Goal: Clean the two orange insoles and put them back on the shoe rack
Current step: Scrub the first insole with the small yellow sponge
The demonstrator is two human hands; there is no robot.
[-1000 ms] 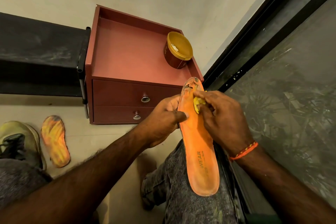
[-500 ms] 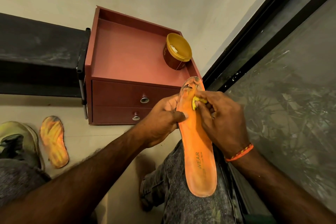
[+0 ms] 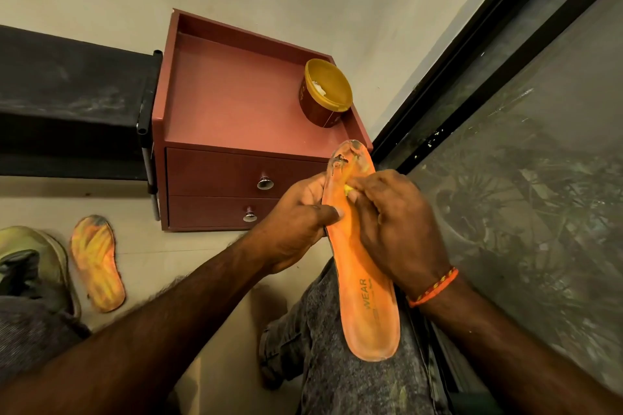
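Right now the orange insole (image 3: 362, 280) stands on its heel on the person's right thigh, toe pointing up toward the front edge of the red drawer cabinet (image 3: 236, 104), printed side facing the camera. The left hand (image 3: 300, 222) clamps the insole's left edge near the forefoot, thumb pressed on the face, fingers wrapped behind. The right hand (image 3: 394, 222) pinches a small yellow wad (image 3: 347, 189), cloth or sponge I cannot tell, and presses it against the insole just below the toe, where dark grime and worn patches show. To do this step well, I judge the left grip should brace directly behind the rubbed spot so the soft insole does not buckle, and the strokes should be short and firm, worked over the dirty toe patch before moving down toward the heel. An open yellow tub (image 3: 325, 94) with white paste sits on top of the cabinet, near its back right corner, within reach for more cleaner. The second insole (image 3: 96, 263) lies on the floor well left of the cabinet, beside a shoe (image 3: 37, 263), streaked and apparently yet to be cleaned. The black shoe rack (image 3: 67, 94) touches the cabinet's left side.
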